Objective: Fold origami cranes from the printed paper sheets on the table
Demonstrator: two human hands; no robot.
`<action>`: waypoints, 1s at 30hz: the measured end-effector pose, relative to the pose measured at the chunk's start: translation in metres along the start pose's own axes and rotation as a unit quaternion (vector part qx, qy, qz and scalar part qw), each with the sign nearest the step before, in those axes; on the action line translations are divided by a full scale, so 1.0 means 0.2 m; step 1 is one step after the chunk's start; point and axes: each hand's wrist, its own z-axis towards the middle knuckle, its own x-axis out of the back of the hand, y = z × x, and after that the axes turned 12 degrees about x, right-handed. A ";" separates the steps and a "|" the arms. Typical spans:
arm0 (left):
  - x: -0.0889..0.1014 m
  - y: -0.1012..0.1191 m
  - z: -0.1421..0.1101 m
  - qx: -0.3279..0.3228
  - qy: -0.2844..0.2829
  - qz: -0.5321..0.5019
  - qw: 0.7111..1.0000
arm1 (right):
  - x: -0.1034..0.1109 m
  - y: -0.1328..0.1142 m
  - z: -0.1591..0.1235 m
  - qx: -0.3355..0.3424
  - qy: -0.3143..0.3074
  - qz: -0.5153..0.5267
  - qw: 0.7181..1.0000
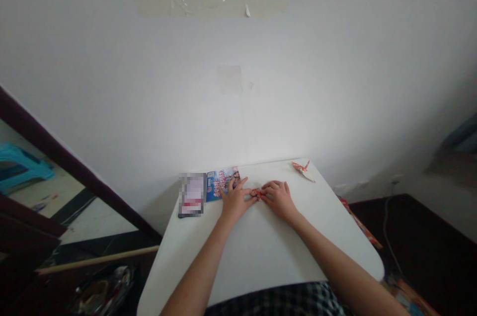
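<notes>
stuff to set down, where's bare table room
Bare: between the left forearm and right forearm; outside the right, nearer than the folded paper; outside the left, nearer than the blurred item. Crowded: far left, with that item and blue booklet, and around left hand, right hand and small orange piece.

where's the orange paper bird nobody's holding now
In the head view, the paper bird lies near the far right corner of the white table, beyond the right hand.

My left hand (234, 199): bare to the fingertips
My right hand (278, 199): bare too
My forearms (203, 266): bare, tapering toward the wrists
My garment (279, 300): dark cloth, pale checks
</notes>
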 end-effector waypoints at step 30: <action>-0.01 -0.04 0.03 0.016 -0.056 0.018 0.998 | 0.00 0.17 0.02 0.047 -0.076 0.046 0.995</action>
